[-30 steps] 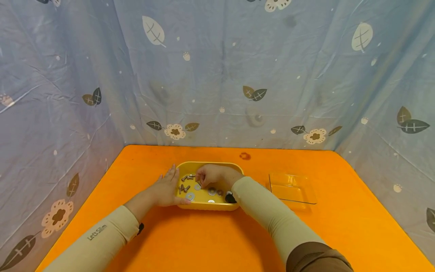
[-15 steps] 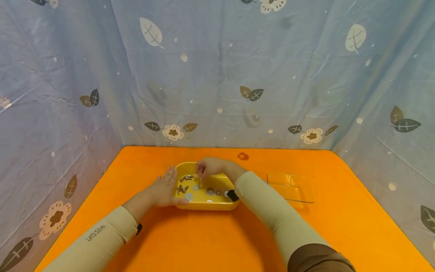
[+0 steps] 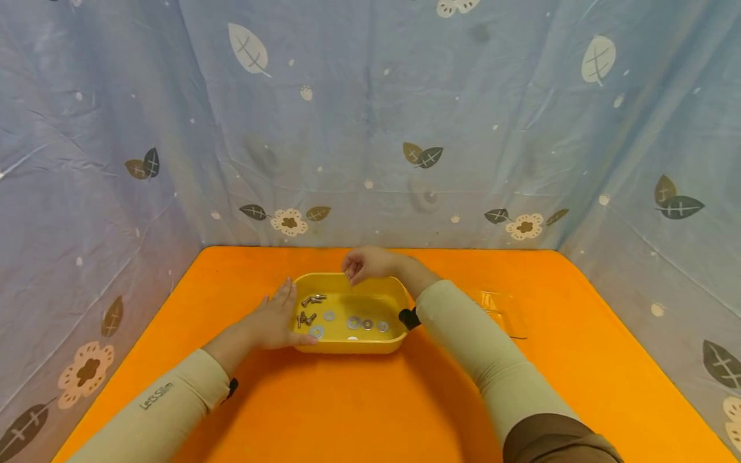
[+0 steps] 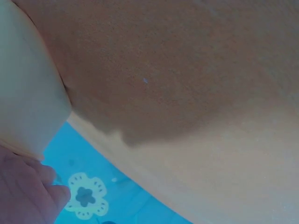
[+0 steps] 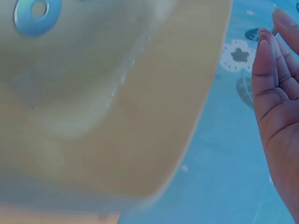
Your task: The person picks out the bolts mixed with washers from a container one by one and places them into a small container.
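Observation:
A yellow tray (image 3: 347,348) holds several small screws (image 3: 307,319) at its left end and several flat washers (image 3: 354,323) toward the front. My left hand (image 3: 272,323) rests against the tray's left end, fingers straight along the side and thumb over the near rim. Raised above the far rim, my right hand (image 3: 370,263) pinches a small thin metal piece (image 5: 275,32) between thumb and fingertips. Its exact kind is too small and too covered to tell. In the right wrist view one washer (image 5: 37,16) shows large inside the tray.
Right of the tray, partly behind the right forearm, stands a clear plastic box (image 3: 509,315). The orange table (image 3: 324,411) bears both containers. A blue patterned curtain (image 3: 347,128) encloses its back and sides.
My right hand has risen from inside the tray to above its far rim, pinching the small piece. The left hand keeps its place on the tray; the head view has shifted slightly.

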